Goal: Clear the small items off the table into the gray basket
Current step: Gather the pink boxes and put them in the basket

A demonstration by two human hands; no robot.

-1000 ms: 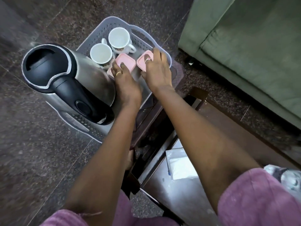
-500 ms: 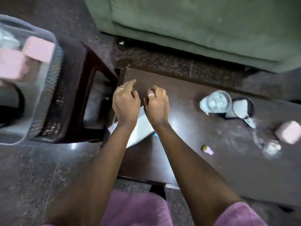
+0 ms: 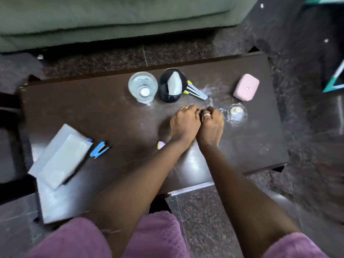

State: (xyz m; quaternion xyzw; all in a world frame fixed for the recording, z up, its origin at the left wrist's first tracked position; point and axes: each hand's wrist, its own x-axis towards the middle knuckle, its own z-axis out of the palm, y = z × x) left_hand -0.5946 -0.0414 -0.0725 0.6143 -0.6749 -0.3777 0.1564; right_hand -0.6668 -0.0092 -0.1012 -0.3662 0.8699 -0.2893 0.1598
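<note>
— Dark wood, that tabletop. What sits at its left edge?
— A grey box with a paler packet on it, tilted, overhanging the near-left corner. Just right of it lies a blue stapler.
— And toward the far edge?
— A clear glass, upright. Touching or nearly touching its right side is a black cup with something pale inside. Scissors lie just beside the cup.
— The hands?
— Left hand and right hand are side by side in the middle of the tabletop, knuckles up, fingers curled under into loose fists. Whether either one grips anything, I cannot tell. A small purple-and-yellow item peeks out beside the left wrist.
— Further right?
— A small round clear thing just beyond the right hand, blurred. A pink case sits near the far-right corner.
— The basket?
— Out of view.
</note>
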